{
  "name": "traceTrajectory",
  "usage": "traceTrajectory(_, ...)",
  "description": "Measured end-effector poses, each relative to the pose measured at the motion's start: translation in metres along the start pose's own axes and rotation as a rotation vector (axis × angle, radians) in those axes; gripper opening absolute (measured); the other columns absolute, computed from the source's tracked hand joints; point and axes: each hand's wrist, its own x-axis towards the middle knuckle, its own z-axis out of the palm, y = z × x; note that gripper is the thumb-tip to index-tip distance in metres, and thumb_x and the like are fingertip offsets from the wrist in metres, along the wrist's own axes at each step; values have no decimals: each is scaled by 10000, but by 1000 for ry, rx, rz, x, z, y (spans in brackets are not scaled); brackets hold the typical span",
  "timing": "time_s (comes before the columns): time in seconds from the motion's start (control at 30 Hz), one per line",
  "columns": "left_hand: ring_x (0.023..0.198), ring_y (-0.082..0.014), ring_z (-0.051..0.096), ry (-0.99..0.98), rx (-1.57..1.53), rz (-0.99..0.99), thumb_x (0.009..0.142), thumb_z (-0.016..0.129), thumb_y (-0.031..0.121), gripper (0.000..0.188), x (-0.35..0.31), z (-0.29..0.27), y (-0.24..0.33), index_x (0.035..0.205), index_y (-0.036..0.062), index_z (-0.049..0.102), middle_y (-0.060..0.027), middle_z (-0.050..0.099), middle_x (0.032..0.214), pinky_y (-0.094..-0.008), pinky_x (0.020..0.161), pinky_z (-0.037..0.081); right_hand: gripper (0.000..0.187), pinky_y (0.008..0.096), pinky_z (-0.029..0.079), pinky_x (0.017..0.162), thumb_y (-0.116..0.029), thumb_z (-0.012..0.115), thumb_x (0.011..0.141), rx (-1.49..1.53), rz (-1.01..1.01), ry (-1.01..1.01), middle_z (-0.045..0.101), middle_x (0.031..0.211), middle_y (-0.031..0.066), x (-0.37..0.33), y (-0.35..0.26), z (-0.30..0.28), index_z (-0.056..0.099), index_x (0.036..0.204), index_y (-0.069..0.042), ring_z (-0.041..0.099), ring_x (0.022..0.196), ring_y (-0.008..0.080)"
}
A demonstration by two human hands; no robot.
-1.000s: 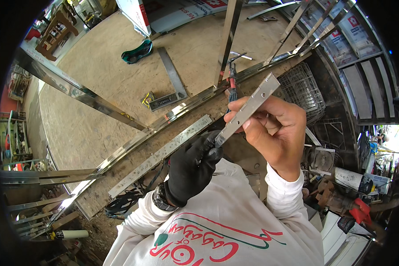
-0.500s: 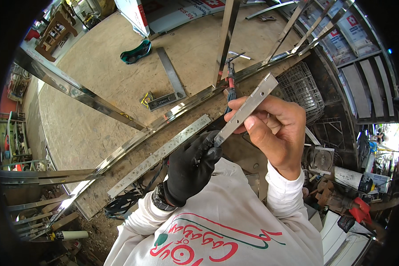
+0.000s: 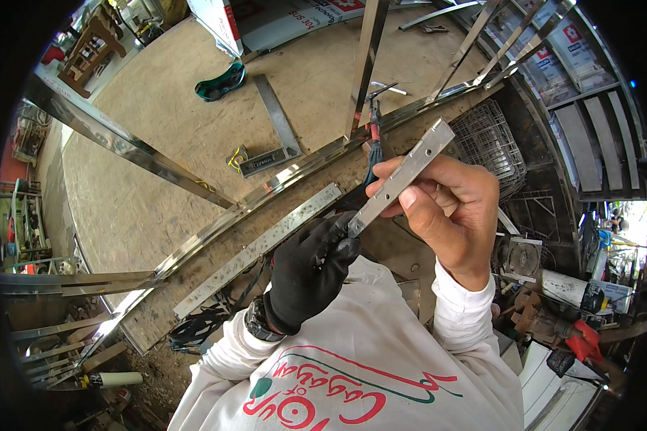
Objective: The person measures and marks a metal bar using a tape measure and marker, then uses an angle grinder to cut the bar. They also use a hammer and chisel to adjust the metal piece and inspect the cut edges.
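We hold a short metal strip (image 3: pixel 402 174) up over the bench (image 3: pixel 194 144), our bare right hand (image 3: pixel 446 208) gripping its middle, gloved left hand (image 3: pixel 310 269) pinching its lower end; it looks light, stiff, sharp-edged, best held by the flats.

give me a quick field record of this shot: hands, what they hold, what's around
setting: metal workshop seen from above
left hand: in a black glove, pinching the lower end of the metal strip
right hand: bare, gripping the strip's upper half
metal strip: short flat piece with small holes, held tilted in the air between both hands
below the hands: long flat steel bar lying beside a shiny steel frame rail
further off: steel square, green goggles, wire basket
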Motion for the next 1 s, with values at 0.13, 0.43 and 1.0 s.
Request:
traceTrajectory(0.13, 897, -377, 711, 10, 16, 27, 976, 693, 117, 329, 0, 0, 1, 1291, 26, 677, -175, 726, 1069, -406, 794, 570, 233, 215, 559, 705, 32, 633, 884, -22, -20, 0, 783, 899, 149, 0, 0, 0, 734, 1072, 126, 702, 778, 85)
traceTrajectory(0.43, 789, -321, 684, 3, 1, 26, 972, 686, 83, 333, -1, 0, 3, 1301, 27, 675, -136, 701, 959, -383, 721, 552, 276, 237, 592, 740, 46, 617, 882, 26, 21, -63, 791, 936, 170, -1, 0, -8, 723, 1120, 135, 738, 812, 113)
traceTrajectory(1.0, 811, -351, 689, 13, -1, 52, 954, 696, 68, 341, 2, -1, -3, 1291, 17, 674, -162, 714, 990, -408, 738, 551, 293, 243, 603, 751, 44, 640, 884, 50, -1, -13, 781, 962, 194, 1, -1, -2, 702, 1152, 144, 762, 850, 160)
